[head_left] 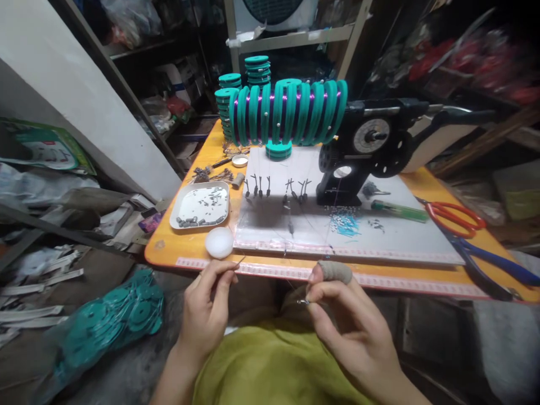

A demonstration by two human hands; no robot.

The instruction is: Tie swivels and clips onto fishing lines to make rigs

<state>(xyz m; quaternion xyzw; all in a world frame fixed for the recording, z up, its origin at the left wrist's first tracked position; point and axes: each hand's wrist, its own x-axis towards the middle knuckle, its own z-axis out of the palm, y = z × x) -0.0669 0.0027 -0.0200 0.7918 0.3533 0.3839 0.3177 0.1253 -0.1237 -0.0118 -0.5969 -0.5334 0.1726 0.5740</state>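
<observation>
My left hand [206, 304] pinches a thin dark strand [240, 261] between thumb and forefinger, just in front of the table edge. My right hand [356, 318] is closed in a pinch on a small shiny metal piece [302, 302]; a grey cloth sleeve [336, 271] wraps its forefinger. A fine line runs near the metal piece, too thin to follow fully. Beyond the hands, several dark sinkers with forked ends [260, 188] lie on a white board [270, 228]. A black crank winder [373, 138] carries a row of teal foam spools [287, 112] wound with purple line.
A white tray [202, 224] of small grey pieces and a white round cup [219, 243] stand at left. On the right lie a green cutter [399, 211], red-handled scissors [455, 218] and blue-handled pliers [502, 263]. A bag of teal spools [113, 318] rests low at left.
</observation>
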